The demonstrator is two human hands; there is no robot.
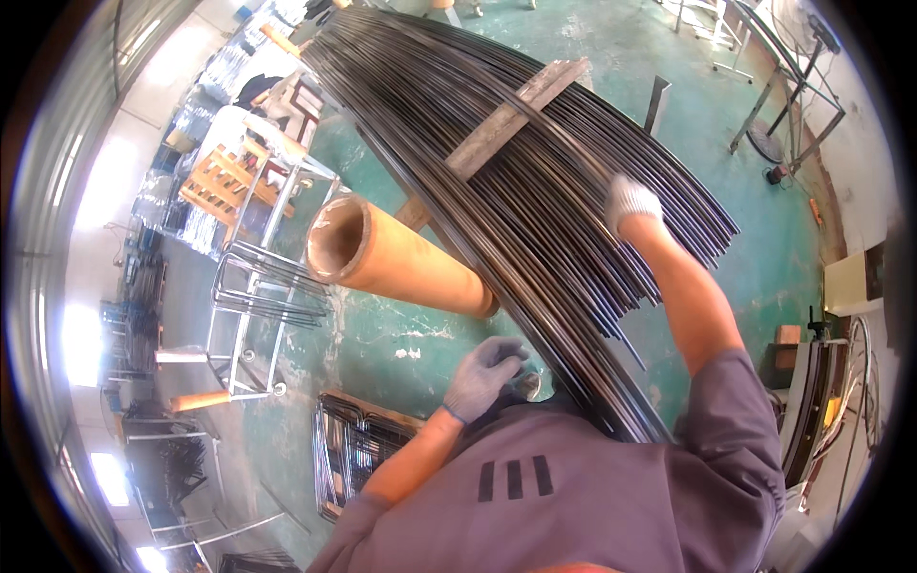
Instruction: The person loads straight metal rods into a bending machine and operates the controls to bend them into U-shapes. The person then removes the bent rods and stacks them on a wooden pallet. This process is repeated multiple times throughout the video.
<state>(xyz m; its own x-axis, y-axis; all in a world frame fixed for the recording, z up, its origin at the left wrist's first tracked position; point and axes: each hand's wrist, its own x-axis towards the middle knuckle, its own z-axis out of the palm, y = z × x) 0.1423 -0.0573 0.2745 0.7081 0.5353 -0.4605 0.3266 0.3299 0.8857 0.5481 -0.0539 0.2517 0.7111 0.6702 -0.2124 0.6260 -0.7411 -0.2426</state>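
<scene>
While the right hand (630, 202), in a white glove, is laid on top of the bundle of long dark steel rods (497, 162) with fingers curled over a few of them, the left hand (485, 374), in a grey glove, is held loosely closed near the bundle's lower end; whether anything is pinched there cannot be told. From the right hand the rods' long axis runs from five o'clock to eleven o'clock, over a wooden plank (516, 110) and above an orange pipe (401, 263).
</scene>
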